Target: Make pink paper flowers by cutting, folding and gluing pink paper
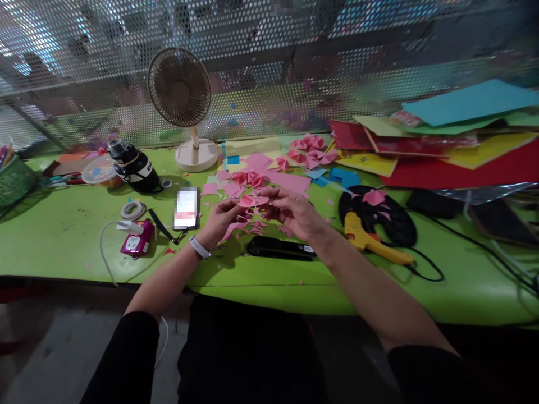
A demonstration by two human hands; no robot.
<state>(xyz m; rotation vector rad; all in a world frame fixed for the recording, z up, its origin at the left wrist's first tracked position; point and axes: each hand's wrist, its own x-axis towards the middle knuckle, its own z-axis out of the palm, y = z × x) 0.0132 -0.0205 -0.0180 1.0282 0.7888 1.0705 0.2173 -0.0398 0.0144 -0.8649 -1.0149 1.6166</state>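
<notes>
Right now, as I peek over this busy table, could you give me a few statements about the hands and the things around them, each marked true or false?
1. The left hand holds a pink paper piece. True.
2. The right hand grips the yellow glue gun. False: the glue gun lies off to the right, and the right hand has its fingertips by the pink paper piece.
3. The fan stands farther back than the phone. True.
4. A pale wristband is on the right wrist. False: the wristband is on the left wrist.
5. The tabletop is green. True.
</notes>
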